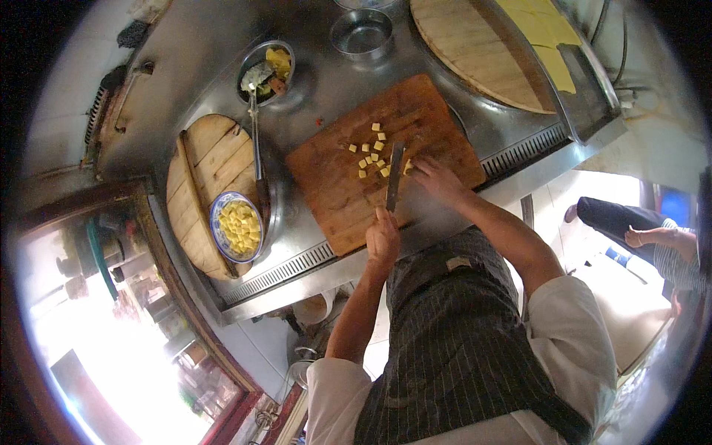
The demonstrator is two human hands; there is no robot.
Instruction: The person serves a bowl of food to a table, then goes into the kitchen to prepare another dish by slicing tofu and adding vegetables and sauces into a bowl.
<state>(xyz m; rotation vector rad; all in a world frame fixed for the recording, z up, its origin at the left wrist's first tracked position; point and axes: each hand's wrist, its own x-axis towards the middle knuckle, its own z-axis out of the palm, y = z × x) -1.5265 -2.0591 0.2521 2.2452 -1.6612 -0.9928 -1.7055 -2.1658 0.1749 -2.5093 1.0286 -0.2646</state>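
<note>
A brown wooden cutting board lies on the steel counter, with several small pale yellow food cubes scattered over its middle. My left hand is closed round the handle of a knife. The dark blade points away from me, just right of the cubes. Beside the blade, my right hand rests on the board with bent fingertips against a pale yellow piece. What kind of food it is cannot be made out.
Left, a blue-and-white bowl of yellow cubes stands on a round wooden lid. Behind are a bowl of food with a long-handled ladle and a metal pan. Yellow slabs lie far right. Another person's arm shows at right.
</note>
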